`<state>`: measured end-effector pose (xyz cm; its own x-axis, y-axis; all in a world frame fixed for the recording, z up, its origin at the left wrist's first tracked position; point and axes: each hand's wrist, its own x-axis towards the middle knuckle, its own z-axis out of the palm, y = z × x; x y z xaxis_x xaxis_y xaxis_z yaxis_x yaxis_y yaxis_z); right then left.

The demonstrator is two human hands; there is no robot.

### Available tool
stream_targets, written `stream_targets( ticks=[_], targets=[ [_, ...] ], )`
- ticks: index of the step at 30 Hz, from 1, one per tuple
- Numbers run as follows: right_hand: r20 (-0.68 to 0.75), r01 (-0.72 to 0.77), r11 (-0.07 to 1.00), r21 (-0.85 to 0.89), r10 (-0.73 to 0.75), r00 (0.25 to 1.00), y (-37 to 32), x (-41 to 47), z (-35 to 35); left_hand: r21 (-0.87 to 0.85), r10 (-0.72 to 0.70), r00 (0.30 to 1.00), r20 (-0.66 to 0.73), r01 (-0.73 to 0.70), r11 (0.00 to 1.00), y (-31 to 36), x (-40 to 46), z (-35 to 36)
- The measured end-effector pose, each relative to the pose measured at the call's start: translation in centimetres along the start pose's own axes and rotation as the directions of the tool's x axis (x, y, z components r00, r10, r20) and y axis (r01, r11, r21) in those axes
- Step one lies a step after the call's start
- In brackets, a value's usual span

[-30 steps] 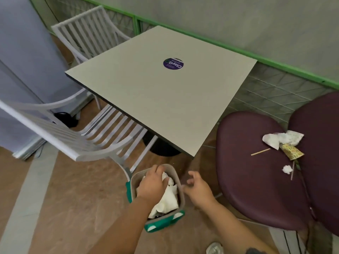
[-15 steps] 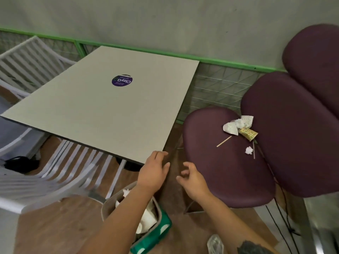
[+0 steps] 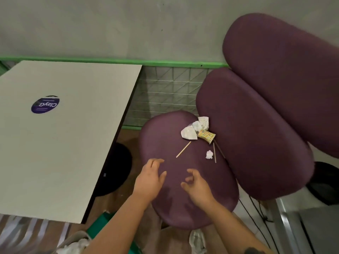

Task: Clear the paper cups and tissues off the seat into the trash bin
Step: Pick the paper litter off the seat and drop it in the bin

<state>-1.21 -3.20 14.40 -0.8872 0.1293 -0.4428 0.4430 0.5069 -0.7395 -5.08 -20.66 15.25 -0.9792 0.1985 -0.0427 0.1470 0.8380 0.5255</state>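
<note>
A round dark purple sticker (image 3: 45,104) lies on the pale table (image 3: 60,153) top, and it carries the word "ClayG" in light letters, which reads upside down from the head view. Fine lines of smaller print above and below that word are too small to read. The crumpled yellow paper cup (image 3: 207,136) on the purple seat (image 3: 165,129) bears a coloured speckled pattern, but no letters or numbers can be read on it.

Both empty hands, left (image 3: 149,182) and right (image 3: 197,186), hover over the purple seat (image 3: 165,136) (littered with crumpled cups (image 3: 197,132)).
</note>
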Motion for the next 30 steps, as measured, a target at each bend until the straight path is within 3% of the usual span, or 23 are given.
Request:
stream_targets(
  ticks=[7, 13, 22, 30],
  targets=[
    [-0.004, -0.110, 0.994, -0.021, 0.110, 0.994, 4.4, 7.3, -8.2, -0.005, -0.069, 0.994, 0.089, 0.070, 0.998, 4.7, 7.3, 6.1],
    [-0.024, -0.199, 0.980, -0.006, 0.199, 0.980, 8.0, 13.0, -10.8, 0.051, -0.115, 0.976, 0.185, 0.107, 0.993, 5.8, 12.5, 11.3],
    [-0.130, -0.357, 0.933, 0.035, 0.358, 0.924, 12.4, 22.0, -9.8, 0.107, -0.253, 0.928, 0.272, 0.232, 0.967, 2.6, 19.8, 18.0],
    [-0.190, -0.418, 0.906, -0.071, 0.399, 0.897, 15.7, 29.3, -6.7, 0.170, -0.369, 0.872, 0.322, 0.330, 0.929, -1.4, 24.5, 22.8]
  ],
)
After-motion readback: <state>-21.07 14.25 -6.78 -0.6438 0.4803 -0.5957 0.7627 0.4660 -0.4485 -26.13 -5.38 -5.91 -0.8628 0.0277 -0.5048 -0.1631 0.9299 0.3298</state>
